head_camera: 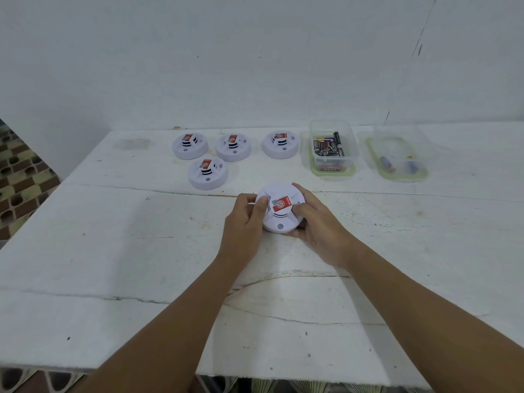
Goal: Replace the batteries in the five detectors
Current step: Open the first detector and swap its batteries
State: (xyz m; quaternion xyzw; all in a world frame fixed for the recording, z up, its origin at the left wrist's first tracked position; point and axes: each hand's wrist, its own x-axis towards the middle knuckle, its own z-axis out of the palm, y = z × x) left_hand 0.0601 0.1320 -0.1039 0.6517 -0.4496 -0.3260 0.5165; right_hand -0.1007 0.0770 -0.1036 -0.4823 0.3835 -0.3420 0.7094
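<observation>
A round white detector (280,219) with a red sticker on top sits at the middle of the white table, face up. My left hand (245,222) grips its left side, thumb on top. My right hand (317,225) grips its right side, fingers curled over the rim. Three more detectors stand in a row at the back: one detector (190,146), a second detector (233,147) and a third detector (280,144). A fourth loose detector (207,173) lies in front of them. A clear tub of batteries (330,148) stands at the back right.
A second clear tub (397,157) further right holds two batteries. The white table (127,251) has cracks across its surface and its front edge is close to me. A wall runs behind the table. Patterned floor shows at the left.
</observation>
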